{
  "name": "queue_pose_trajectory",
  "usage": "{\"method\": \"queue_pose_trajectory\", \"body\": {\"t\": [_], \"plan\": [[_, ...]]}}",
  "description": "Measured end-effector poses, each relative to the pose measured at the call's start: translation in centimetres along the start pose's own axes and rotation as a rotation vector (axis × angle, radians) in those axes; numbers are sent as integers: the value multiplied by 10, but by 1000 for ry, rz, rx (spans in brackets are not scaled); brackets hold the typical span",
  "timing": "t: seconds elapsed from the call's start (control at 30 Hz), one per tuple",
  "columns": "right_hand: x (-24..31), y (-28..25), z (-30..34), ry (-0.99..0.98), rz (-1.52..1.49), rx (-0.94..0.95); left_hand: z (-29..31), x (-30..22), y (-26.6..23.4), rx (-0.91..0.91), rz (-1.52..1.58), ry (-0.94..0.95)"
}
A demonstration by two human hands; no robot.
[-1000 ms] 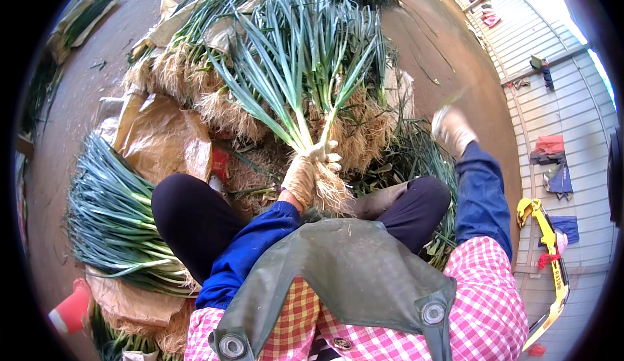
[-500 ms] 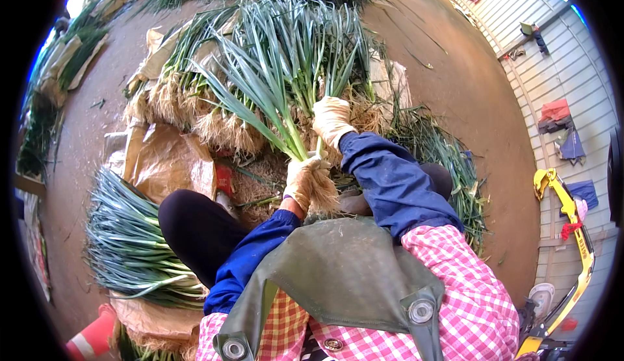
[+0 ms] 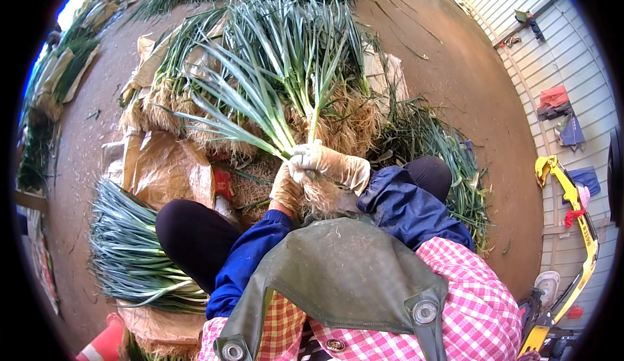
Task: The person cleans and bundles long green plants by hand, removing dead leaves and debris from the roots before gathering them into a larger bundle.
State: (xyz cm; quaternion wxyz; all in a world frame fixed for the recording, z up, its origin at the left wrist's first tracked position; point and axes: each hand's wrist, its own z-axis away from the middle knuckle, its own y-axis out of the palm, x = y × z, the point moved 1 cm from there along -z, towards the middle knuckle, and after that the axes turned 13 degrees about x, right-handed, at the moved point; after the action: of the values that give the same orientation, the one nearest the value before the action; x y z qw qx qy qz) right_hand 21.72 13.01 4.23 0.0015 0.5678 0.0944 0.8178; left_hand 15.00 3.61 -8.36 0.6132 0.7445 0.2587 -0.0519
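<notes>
My left hand (image 3: 286,190), in a pale work glove, is closed round the lower stems of a small bunch of green onions (image 3: 278,127). Their leaves fan up and to the left, while pale stringy roots (image 3: 322,195) hang below the gloves. Against it, my right hand (image 3: 333,166), gloved too, is closed on the stems of the same bunch, including a stalk that leans right. Part of the left hand's fingers is hidden behind the right. Just beyond lies a big heap of green onions (image 3: 292,42), roots toward me.
To my left, a neat stack of green onions (image 3: 140,250) rests on brown paper (image 3: 162,325). Loose leaves (image 3: 448,153) lie to the right. A crumpled brown sheet (image 3: 172,166) sits near my left knee. Far right are a yellow crane-like arm (image 3: 578,211) and a corrugated wall (image 3: 578,55).
My right hand has come down and left from the heap to the left hand, bringing a stalk into the bunch. The bunch's leaves have swung a little left.
</notes>
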Motion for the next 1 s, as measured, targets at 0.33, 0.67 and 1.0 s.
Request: {"method": "queue_pose_trajectory", "body": {"t": [0.33,0.67,1.0], "plan": [[-26,39,33,65,41,588,-29,-29,64,-219,294,-274],[-17,-115,76,519,732,-708,-30,-36,65,-123,288,-160],[-99,-277,130,601,402,-1095,-53,-30,100,-148,61,-141]]}}
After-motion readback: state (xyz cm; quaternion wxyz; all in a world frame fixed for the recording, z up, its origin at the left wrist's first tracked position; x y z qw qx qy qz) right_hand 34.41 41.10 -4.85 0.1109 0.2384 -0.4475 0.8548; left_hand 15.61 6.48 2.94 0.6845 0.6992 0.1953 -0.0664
